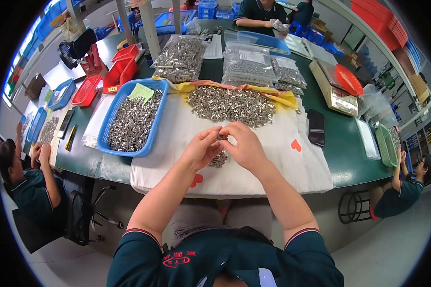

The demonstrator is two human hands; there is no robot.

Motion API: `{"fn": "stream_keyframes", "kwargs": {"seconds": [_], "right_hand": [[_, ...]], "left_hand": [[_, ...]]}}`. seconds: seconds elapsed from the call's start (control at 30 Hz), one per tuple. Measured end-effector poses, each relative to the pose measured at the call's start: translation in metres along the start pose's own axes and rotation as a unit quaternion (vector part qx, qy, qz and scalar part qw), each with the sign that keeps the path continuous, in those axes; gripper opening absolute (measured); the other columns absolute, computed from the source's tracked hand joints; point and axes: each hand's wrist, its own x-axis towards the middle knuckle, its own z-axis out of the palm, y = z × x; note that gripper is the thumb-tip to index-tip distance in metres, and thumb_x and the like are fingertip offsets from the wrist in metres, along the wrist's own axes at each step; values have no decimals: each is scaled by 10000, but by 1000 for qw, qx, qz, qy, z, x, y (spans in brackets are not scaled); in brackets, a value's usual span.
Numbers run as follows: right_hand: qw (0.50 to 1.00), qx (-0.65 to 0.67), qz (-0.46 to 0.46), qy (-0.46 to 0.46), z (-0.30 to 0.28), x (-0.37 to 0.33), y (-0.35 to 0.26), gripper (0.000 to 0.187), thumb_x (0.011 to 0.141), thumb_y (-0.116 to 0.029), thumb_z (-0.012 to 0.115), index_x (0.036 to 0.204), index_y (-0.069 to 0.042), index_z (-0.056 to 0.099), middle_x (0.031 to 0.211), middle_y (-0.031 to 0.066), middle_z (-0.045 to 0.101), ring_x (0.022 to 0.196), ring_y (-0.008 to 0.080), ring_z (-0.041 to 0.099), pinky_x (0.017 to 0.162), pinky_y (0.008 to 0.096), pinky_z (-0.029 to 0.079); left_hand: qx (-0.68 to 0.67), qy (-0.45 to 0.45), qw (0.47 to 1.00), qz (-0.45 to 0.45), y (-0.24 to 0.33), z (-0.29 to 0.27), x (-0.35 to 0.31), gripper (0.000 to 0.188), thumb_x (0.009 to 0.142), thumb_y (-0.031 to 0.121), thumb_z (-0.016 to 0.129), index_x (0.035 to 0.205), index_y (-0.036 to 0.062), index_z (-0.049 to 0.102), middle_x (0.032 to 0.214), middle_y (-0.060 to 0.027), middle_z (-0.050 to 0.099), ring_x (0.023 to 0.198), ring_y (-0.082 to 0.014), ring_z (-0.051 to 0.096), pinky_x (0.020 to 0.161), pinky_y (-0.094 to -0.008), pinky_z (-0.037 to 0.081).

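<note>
My left hand point(202, 150) and my right hand point(245, 147) meet over a white cloth point(292, 170) with red hearts. A small dark-grey metal piece point(220, 136) is pinched between the fingertips of both hands. Below them, partly hidden by my hands, lies a little group of small metal cylinders point(218, 160). Just beyond my fingers spreads a large heap of similar silvery cylinders point(230, 104), bordered at the back by a yellow and red cloth point(285, 98). To the left stands a blue basket point(148, 143) with many such parts and a yellow-green paper slip point(141, 91) on top.
Bags of metal parts point(179, 57) stand at the back, with more clear bags point(249, 64) beside them. A black phone point(316, 127) lies right of the cloth, near a scale point(333, 88) with a red plate. Red bins point(119, 74) stand back left. Co-workers sit left, right and opposite.
</note>
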Motion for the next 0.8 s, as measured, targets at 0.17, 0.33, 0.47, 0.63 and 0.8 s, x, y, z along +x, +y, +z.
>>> {"fn": "stream_keyframes", "kwargs": {"seconds": [0.17,0.33,0.47,0.63,0.8], "right_hand": [[999,-52,12,-9,5,-11,-5,235,731,-71,533,958,-28,575,898,132,593,802,286,558,728,366,441],[990,-6,137,15,1,-22,13,233,761,-82,509,978,-36,583,851,145,604,782,294,562,705,372,443],[948,-33,312,-53,-24,-37,40,236,772,-116,523,987,-50,594,831,140,608,823,278,565,757,371,436],[967,-203,133,-76,-9,-49,58,290,789,-184,546,1050,-58,569,1027,165,556,981,301,505,837,378,405],[989,-116,-9,-96,44,-25,28,412,794,-244,567,1163,-74,496,1220,195,426,1114,349,405,929,402,347]], "left_hand": [[60,2,998,-6,-4,12,-6,342,864,138,535,1191,90,448,928,-43,582,794,-109,573,711,-239,488],[355,56,931,57,-1,27,-10,509,833,155,582,1283,61,364,1014,-77,591,835,-94,564,694,-226,463],[345,74,919,175,14,0,-28,471,835,168,575,1251,26,406,1064,-109,582,882,-108,555,753,-247,444],[210,92,966,116,14,-34,-103,327,884,126,481,1189,10,463,1055,-123,583,923,-161,575,805,-275,456],[78,-72,993,44,-22,-57,-152,274,897,88,438,1153,4,488,1015,-120,596,940,-194,582,831,-301,458]]}}
